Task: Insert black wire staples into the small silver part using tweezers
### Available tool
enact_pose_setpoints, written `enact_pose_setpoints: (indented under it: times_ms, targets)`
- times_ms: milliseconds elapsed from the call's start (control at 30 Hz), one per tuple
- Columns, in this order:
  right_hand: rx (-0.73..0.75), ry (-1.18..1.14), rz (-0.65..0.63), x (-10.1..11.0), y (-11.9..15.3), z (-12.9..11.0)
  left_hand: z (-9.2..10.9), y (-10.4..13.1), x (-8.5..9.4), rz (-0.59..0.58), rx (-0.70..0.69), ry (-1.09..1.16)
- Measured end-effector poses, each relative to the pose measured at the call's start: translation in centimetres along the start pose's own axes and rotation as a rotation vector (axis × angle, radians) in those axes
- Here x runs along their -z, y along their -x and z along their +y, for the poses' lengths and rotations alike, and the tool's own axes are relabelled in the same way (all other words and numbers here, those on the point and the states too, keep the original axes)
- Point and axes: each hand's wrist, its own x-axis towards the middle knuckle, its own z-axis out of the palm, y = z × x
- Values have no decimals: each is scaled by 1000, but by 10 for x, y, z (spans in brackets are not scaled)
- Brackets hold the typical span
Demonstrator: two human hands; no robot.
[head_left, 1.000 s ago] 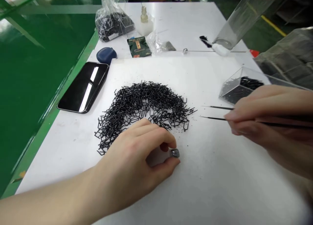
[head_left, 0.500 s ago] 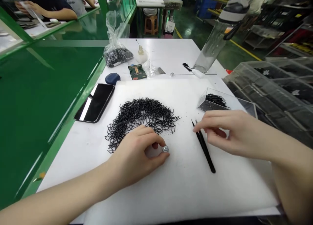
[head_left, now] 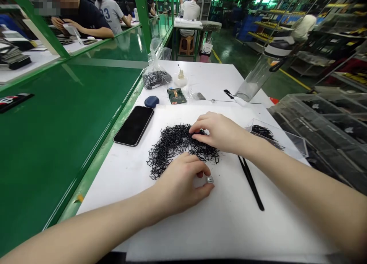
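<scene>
My left hand rests low on the white work surface and pinches a small silvery metal part between thumb and forefinger. My right hand is at the right upper part of a curved heap of thin, bent black pieces. Its thumb and forefinger come close together there in a pinch; whether a piece is between the tips is hidden. Black tweezers lie beneath and right of my right forearm, their tips partly covered by it.
At the left lies a phone near a blue case. Farther back are a plastic bag, a green packet and a small bottle. A tilted water bottle and a clear box are on the right.
My right hand has moved left from beside the tweezers to the black heap, leaving the tweezers lying. The view has shifted; my left hand still pinches the metal part.
</scene>
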Motion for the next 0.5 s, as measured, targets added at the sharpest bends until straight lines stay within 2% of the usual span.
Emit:
enact_pose_setpoints:
  times_ms: [100, 233, 500]
  targets:
    - [-38, -15, -9, -6, -3, 4, -4, -1, -5, -16, -6, 0]
    - [-88, -104, 17, 0, 1, 5, -2, -1, -6, -8, -9, 6]
    - [-232, -299, 136, 5, -1, 4, 2, 0, -5, 32, 17, 59]
